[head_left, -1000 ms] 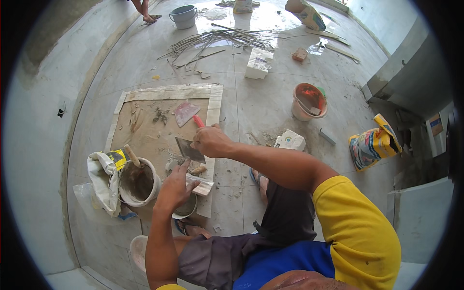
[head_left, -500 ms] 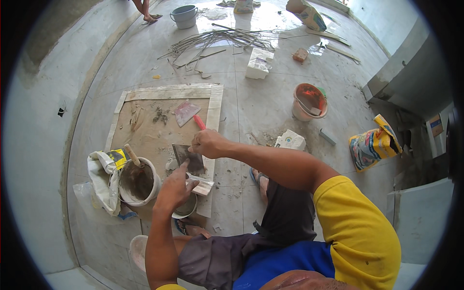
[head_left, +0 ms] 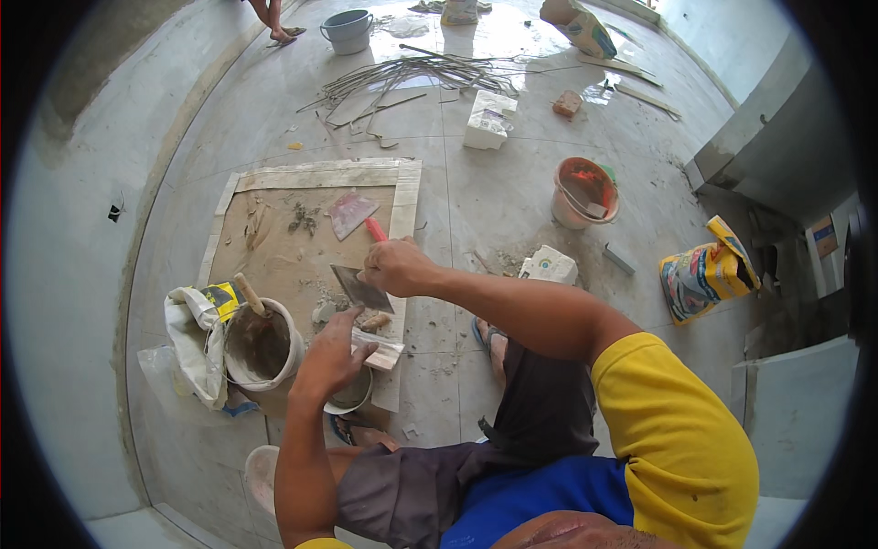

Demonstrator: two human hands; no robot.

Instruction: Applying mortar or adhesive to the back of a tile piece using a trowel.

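Observation:
My right hand [head_left: 395, 267] is closed round a scraper with a dark metal blade [head_left: 364, 291]; a red handle [head_left: 378, 229] shows above the fist. My left hand [head_left: 338, 357] holds a pale flat piece [head_left: 382, 355], its forefinger reaching up to the blade's lower edge. A pink scraper blade [head_left: 349, 216] lies on a stained brown board [head_left: 265, 229] edged with pale strips, among crumbs and debris. Left of my left hand stands a white bucket of grey residue [head_left: 256, 352] with a wooden handle [head_left: 247, 293] sticking out. Another container [head_left: 352, 393] is partly hidden below my left hand.
A white sack [head_left: 192, 348] leans by the bucket. An orange bucket [head_left: 585, 192], yellow bag [head_left: 704, 274], white blocks [head_left: 485, 119], brick [head_left: 567, 102], metal rods [head_left: 402, 78] and grey bucket [head_left: 347, 37] lie about. Another person's legs [head_left: 273, 23] are at upper left.
The dark blade shifts and changes its tilt slightly between the frames, and my left forefinger moves a little along it. My arms and everything around them stay in place.

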